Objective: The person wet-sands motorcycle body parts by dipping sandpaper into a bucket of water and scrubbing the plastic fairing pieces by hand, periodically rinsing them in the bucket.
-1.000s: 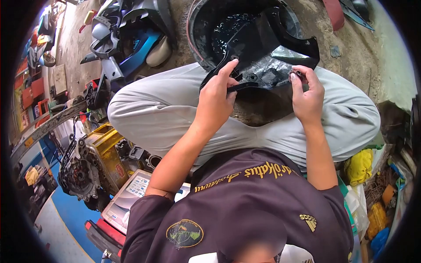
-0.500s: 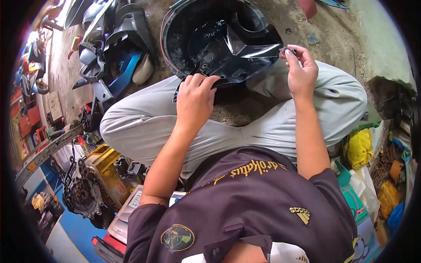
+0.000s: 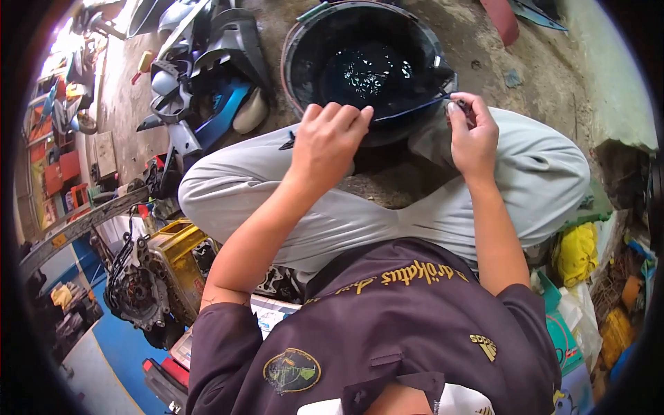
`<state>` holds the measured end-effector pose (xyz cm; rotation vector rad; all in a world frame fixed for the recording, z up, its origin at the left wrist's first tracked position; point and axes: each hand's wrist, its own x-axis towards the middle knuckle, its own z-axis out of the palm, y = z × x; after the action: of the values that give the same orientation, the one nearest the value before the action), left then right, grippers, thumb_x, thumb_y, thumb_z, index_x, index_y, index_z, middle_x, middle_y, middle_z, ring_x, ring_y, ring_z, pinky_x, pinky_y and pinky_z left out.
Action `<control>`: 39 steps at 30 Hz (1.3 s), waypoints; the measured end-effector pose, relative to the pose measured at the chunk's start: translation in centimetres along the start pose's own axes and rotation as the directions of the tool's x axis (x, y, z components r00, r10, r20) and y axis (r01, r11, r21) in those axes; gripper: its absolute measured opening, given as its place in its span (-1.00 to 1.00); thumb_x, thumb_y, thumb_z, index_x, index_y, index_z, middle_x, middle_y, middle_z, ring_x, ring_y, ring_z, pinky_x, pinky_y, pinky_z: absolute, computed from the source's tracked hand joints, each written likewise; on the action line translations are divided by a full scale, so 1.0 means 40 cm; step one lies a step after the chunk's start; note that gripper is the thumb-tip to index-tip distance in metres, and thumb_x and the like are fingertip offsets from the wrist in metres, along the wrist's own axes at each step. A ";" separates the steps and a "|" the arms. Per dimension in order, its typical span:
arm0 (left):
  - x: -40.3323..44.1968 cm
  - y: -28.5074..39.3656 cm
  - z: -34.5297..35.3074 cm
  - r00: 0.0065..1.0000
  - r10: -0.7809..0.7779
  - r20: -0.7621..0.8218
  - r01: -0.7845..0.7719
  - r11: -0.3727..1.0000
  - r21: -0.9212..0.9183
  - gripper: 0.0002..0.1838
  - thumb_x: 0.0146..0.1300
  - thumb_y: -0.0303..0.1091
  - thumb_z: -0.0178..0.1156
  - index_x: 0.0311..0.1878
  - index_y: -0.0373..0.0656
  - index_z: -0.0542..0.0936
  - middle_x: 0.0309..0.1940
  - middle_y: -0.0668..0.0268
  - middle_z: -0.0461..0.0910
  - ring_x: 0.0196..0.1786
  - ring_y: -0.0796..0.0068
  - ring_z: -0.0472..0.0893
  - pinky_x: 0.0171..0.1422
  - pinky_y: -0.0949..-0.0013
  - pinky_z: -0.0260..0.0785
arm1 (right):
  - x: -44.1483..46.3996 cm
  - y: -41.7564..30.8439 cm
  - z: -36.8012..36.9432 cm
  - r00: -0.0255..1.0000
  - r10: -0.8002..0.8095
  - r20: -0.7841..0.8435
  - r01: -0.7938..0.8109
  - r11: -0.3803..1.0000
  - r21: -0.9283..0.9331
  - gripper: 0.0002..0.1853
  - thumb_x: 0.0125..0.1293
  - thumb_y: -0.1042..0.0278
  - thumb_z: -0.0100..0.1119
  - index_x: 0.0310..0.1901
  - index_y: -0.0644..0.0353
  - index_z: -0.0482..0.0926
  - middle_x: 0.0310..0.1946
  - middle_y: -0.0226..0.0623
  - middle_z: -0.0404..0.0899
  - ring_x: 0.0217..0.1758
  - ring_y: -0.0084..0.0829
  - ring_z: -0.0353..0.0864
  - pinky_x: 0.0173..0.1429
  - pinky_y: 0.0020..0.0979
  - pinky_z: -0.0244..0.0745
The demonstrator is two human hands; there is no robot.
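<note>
A round black bucket [image 3: 297,66] with dark, shining liquid in it stands in front of my crossed legs. My left hand [image 3: 328,145] is closed on a glossy dark plastic panel [image 3: 415,108], which shows nearly edge-on along the bucket's near rim. The back of the hand hides much of the grip. Near the panel's right end, my right hand [image 3: 476,142] pinches a small dark reddish piece [image 3: 462,111], too covered by the fingers to name.
Motorcycle body panels [image 3: 225,104] lie piled on the concrete floor to the left. Behind them on that side are an engine part [image 3: 138,290] and a yellow crate [image 3: 176,252]. A yellow bag [image 3: 577,252] sits to the right, and a red panel [image 3: 501,21] lies beyond the bucket.
The panel has turned from showing its broad face to nearly edge-on, uncovering the liquid. My left hand has rolled and moved slightly right; my right hand has lowered slightly. The view has shifted.
</note>
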<state>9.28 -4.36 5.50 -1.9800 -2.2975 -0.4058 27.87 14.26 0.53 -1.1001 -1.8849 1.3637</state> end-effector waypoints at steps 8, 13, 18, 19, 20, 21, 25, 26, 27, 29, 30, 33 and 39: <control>-0.030 -0.017 0.056 0.983 -0.020 -0.185 0.014 0.999 -0.033 -0.57 0.09 -0.44 0.33 0.09 -0.02 0.76 -0.11 0.39 0.72 -0.12 0.39 0.69 -0.05 0.26 0.44 | -0.022 -0.028 0.064 0.976 -0.178 0.122 0.189 0.979 -0.079 -0.83 0.43 0.58 0.23 0.01 0.25 0.67 -0.16 -0.22 0.65 -0.25 -0.41 0.66 -0.11 -0.42 0.57; -0.046 -0.003 0.024 0.975 -0.047 -0.216 0.028 0.996 -0.090 -0.58 0.08 -0.46 0.37 0.07 -0.01 0.77 -0.10 0.37 0.73 -0.16 0.36 0.70 -0.07 0.27 0.44 | -0.029 -0.052 0.058 0.961 -0.266 0.073 0.272 0.958 -0.089 -0.81 0.41 0.61 0.25 0.01 0.24 0.68 -0.07 -0.25 0.60 -0.18 -0.46 0.62 -0.11 -0.42 0.55; -0.040 -0.012 0.009 0.941 -0.123 -0.315 0.055 0.974 -0.218 -0.63 0.11 -0.43 0.50 0.03 -0.04 0.78 -0.18 0.36 0.75 -0.19 0.36 0.70 -0.11 0.27 0.40 | 0.011 -0.061 0.013 0.971 -0.214 -0.110 0.226 0.968 0.111 -0.85 0.50 0.53 0.26 0.05 0.19 0.67 0.01 -0.35 0.58 -0.11 -0.62 0.60 -0.06 -0.50 0.61; -0.028 -0.016 0.002 0.934 -0.140 -0.329 0.060 0.969 -0.242 -0.64 0.11 -0.42 0.53 0.02 -0.04 0.78 -0.20 0.35 0.76 -0.20 0.36 0.70 -0.11 0.27 0.40 | 0.025 -0.076 0.003 0.978 -0.149 -0.145 0.177 0.963 0.205 -0.85 0.52 0.52 0.25 0.05 0.20 0.66 -0.02 -0.37 0.60 -0.13 -0.63 0.62 -0.06 -0.50 0.64; -0.018 -0.017 -0.004 0.922 -0.176 -0.344 0.093 0.965 -0.245 -0.64 0.10 -0.41 0.53 0.02 -0.05 0.78 -0.23 0.34 0.77 -0.21 0.36 0.70 -0.11 0.27 0.39 | 0.035 -0.088 -0.011 0.991 -0.037 -0.129 0.076 0.945 0.318 -0.86 0.53 0.50 0.25 0.06 0.22 0.65 -0.12 -0.40 0.65 -0.18 -0.61 0.66 -0.06 -0.47 0.69; -0.008 -0.021 -0.007 0.912 -0.190 -0.363 0.106 0.965 -0.239 -0.65 0.11 -0.41 0.53 0.02 -0.05 0.78 -0.23 0.34 0.77 -0.22 0.36 0.70 -0.11 0.27 0.39 | 0.045 -0.091 -0.021 0.992 -0.012 -0.123 0.058 0.927 0.370 -0.86 0.53 0.50 0.24 0.06 0.23 0.65 -0.15 -0.40 0.66 -0.20 -0.60 0.67 -0.07 -0.47 0.69; 0.025 -0.025 -0.018 0.861 -0.227 -0.455 0.144 0.967 -0.211 -0.69 0.12 -0.42 0.52 -0.04 -0.02 0.79 -0.21 0.39 0.75 -0.21 0.37 0.68 -0.10 0.27 0.37 | 0.074 -0.083 -0.042 0.995 0.043 -0.095 0.002 0.901 0.435 -0.85 0.54 0.50 0.23 0.06 0.23 0.64 -0.18 -0.41 0.67 -0.22 -0.60 0.68 -0.10 -0.47 0.69; 0.030 -0.019 -0.013 0.845 -0.231 -0.483 0.148 0.968 -0.203 -0.69 0.11 -0.42 0.53 -0.05 0.01 0.79 -0.20 0.43 0.74 -0.20 0.38 0.67 -0.10 0.26 0.35 | 0.077 -0.080 -0.043 0.994 0.058 -0.090 -0.014 0.901 0.434 -0.85 0.53 0.50 0.24 0.07 0.23 0.64 -0.17 -0.41 0.67 -0.21 -0.60 0.68 -0.10 -0.47 0.69; 0.036 -0.011 -0.007 0.829 -0.235 -0.508 0.153 0.968 -0.199 -0.70 0.10 -0.41 0.53 -0.06 0.04 0.79 -0.20 0.47 0.72 -0.19 0.39 0.66 -0.10 0.26 0.34 | 0.080 -0.077 -0.046 0.994 0.076 -0.085 -0.032 0.902 0.431 -0.85 0.53 0.50 0.24 0.07 0.23 0.64 -0.16 -0.41 0.67 -0.20 -0.60 0.68 -0.10 -0.47 0.69; 0.052 0.006 0.007 0.792 -0.236 -0.563 0.153 0.970 -0.191 -0.69 0.09 -0.44 0.53 -0.07 0.05 0.78 -0.19 0.47 0.71 -0.19 0.38 0.64 -0.10 0.25 0.33 | 0.088 -0.070 -0.051 0.990 0.141 -0.028 -0.109 0.865 0.489 -0.82 0.54 0.46 0.23 0.11 0.22 0.62 -0.10 -0.36 0.67 -0.09 -0.53 0.70 -0.08 -0.43 0.72; 0.061 0.016 0.019 0.774 -0.245 -0.584 0.159 0.968 -0.196 -0.69 0.08 -0.44 0.53 -0.08 0.06 0.78 -0.19 0.46 0.71 -0.20 0.38 0.63 -0.10 0.25 0.33 | 0.093 -0.069 -0.050 0.986 0.166 -0.019 -0.134 0.853 0.505 -0.80 0.54 0.45 0.23 0.13 0.21 0.62 -0.08 -0.33 0.68 -0.05 -0.49 0.72 -0.06 -0.41 0.74; 0.074 0.035 0.080 0.752 -0.247 -0.611 0.146 0.967 -0.211 -0.70 0.08 -0.45 0.52 -0.09 0.06 0.78 -0.19 0.47 0.69 -0.21 0.37 0.62 -0.11 0.24 0.33 | 0.101 -0.046 -0.043 0.968 0.250 0.005 -0.211 0.804 0.555 -0.81 0.57 0.42 0.18 0.13 0.16 0.59 -0.04 -0.28 0.68 0.03 -0.38 0.74 -0.03 -0.28 0.76; 0.035 0.097 0.070 0.847 -0.169 -0.504 0.060 0.973 -0.225 -0.77 0.11 -0.46 0.52 -0.15 -0.01 0.79 -0.21 0.40 0.73 -0.22 0.33 0.65 -0.13 0.25 0.39 | 0.123 -0.046 -0.053 0.960 0.276 0.032 -0.200 0.603 0.773 -0.86 0.68 0.33 -0.07 0.12 0.07 0.44 0.13 -0.22 0.65 0.10 -0.26 0.72 0.06 0.01 0.71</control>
<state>13.17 -1.81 3.70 -1.5396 -2.0796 -1.0781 26.55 19.25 2.85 -0.9260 -0.8767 1.9645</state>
